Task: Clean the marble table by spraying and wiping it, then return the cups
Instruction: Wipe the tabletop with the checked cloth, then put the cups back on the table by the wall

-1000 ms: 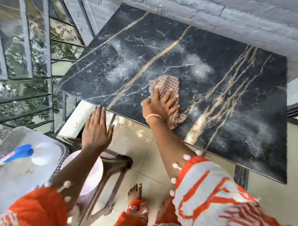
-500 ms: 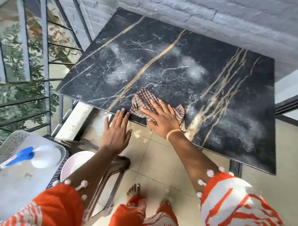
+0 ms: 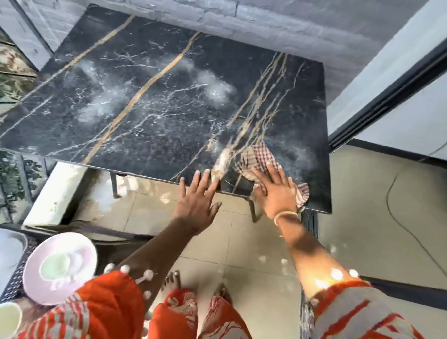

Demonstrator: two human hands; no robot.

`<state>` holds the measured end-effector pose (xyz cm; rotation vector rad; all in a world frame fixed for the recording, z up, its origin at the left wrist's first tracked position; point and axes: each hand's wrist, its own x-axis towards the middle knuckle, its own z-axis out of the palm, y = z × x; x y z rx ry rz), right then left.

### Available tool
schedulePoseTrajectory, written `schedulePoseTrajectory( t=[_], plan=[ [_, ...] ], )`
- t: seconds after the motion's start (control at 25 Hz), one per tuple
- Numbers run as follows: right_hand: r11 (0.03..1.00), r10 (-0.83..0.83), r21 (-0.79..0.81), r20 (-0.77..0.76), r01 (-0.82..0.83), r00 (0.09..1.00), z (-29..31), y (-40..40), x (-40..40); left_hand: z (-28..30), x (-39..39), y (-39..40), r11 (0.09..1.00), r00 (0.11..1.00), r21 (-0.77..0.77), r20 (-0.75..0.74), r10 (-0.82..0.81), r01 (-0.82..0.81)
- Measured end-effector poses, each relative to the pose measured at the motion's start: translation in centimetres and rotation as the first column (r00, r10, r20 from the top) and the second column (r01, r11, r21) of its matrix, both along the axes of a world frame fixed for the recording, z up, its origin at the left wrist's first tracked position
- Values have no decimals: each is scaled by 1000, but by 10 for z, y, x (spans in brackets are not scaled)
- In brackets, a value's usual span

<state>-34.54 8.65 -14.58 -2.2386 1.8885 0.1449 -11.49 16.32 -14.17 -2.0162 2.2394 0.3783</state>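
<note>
The black marble table [image 3: 163, 100] with gold veins carries whitish spray patches across its top. My right hand [image 3: 276, 190] presses flat, fingers straight, on a checked cloth [image 3: 260, 160] at the table's near right corner. My left hand [image 3: 196, 198] hovers with fingers spread just off the near edge, its fingertips reaching the rim. A pale green cup [image 3: 55, 265] stands on a pink plate [image 3: 35, 285] at the lower left, and part of another cup [image 3: 5, 319] shows at the left border.
A grey brick wall [image 3: 262, 16] backs the table. A dark sliding-door frame [image 3: 393, 90] stands on the right. Glass panes and a railing [image 3: 1, 84] are on the left. A dark chair [image 3: 110, 233] holds the plate. A thin cable [image 3: 409, 225] crosses the tiled floor.
My right hand has slid the cloth along the near edge from the middle to the right corner. My left hand followed to the right along the edge. The view shifted right.
</note>
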Motion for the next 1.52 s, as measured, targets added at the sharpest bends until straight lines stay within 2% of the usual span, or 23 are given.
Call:
schedulePoseTrajectory(
  t=[0.16,0.32,0.4,0.48,0.52,0.6,0.64,0.72,0.76,0.84,0.88,1.0,1.08,1.12,1.2,1.32,1.44,1.52],
  plan=[
    [985,-151,-83,-10,150,988,1,20,-58,2,-33,4,992,991,46,60,118,-121],
    [942,-316,-39,224,332,922,6,42,-71,15,-49,10,979,981,96,97,169,-178],
    [935,-298,-85,339,345,892,8,61,-61,21,-58,16,972,978,120,80,192,-201],
    [922,-273,-139,426,361,863,9,83,-48,25,-64,25,966,975,139,-1,222,-220],
    [891,-336,-108,494,441,802,13,93,-40,26,-66,30,963,968,141,-67,243,-231],
    [803,-484,49,635,594,603,23,107,-21,25,-66,40,946,931,177,-201,306,-272],
    [790,-511,150,698,595,503,27,111,-11,25,-65,46,930,899,212,-263,350,-300],
    [780,-563,406,787,477,251,27,115,8,21,-62,60,867,788,331,-381,484,-373],
    [759,-608,520,781,391,141,27,115,17,23,-59,66,807,697,418,-422,580,-418],
    [679,-713,698,701,225,-25,28,117,35,25,-47,80,671,485,599,-471,737,-437],
    [602,-783,784,617,151,-80,31,120,45,29,-39,88,609,391,684,-474,789,-400],
    [392,-917,920,389,-22,-84,37,128,79,31,-11,110,470,148,836,-446,883,-283],
    [326,-945,937,316,-128,-86,41,138,109,31,7,126,433,-34,871,-452,891,-233],
    [331,-943,932,322,-145,-82,46,143,126,35,16,131,426,-74,873,-453,888,-236],
    [383,-924,911,381,-155,-44,43,151,159,38,39,143,416,-91,861,-458,884,-294],
    [523,-852,850,522,-64,-36,38,157,201,38,80,162,418,-161,815,-512,844,-402],
    [541,-840,834,543,-109,-13,43,164,255,42,131,184,384,-306,839,-509,804,-386],
    [531,-844,840,536,-116,22,39,168,292,44,167,199,375,-338,872,-472,814,-315]
  ],
)
